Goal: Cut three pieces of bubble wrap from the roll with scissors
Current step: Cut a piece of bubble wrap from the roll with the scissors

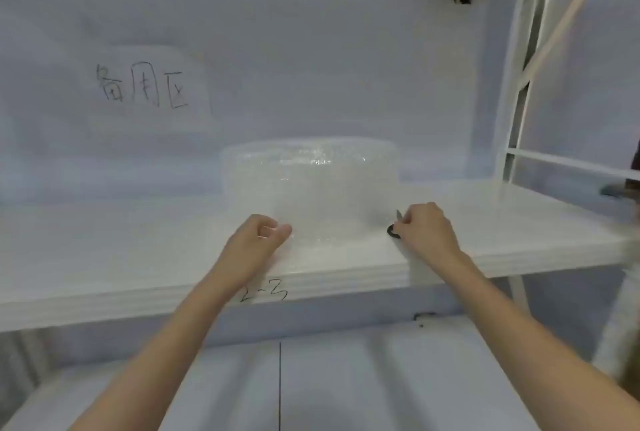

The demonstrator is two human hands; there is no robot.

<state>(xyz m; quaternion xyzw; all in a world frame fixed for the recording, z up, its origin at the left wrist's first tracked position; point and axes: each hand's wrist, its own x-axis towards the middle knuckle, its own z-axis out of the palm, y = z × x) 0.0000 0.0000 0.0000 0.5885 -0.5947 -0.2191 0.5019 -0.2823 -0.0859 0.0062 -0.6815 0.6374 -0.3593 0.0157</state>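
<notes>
A roll of clear bubble wrap (311,167) lies on its side at the back of a white shelf (138,243), with a loose sheet (329,222) pulled forward from it toward the front edge. My left hand (258,236) pinches the sheet's left edge between thumb and curled fingers. My right hand (424,226) grips black-handled scissors (394,228) at the sheet's right edge; only a blade tip and one handle loop show past my fingers.
The shelf sits in a white metal rack with uprights and a diagonal brace (519,119) at the right. A white back panel carries handwritten characters (142,86). The shelf's front edge is marked "2-3" (266,292). A lower shelf (311,378) lies below.
</notes>
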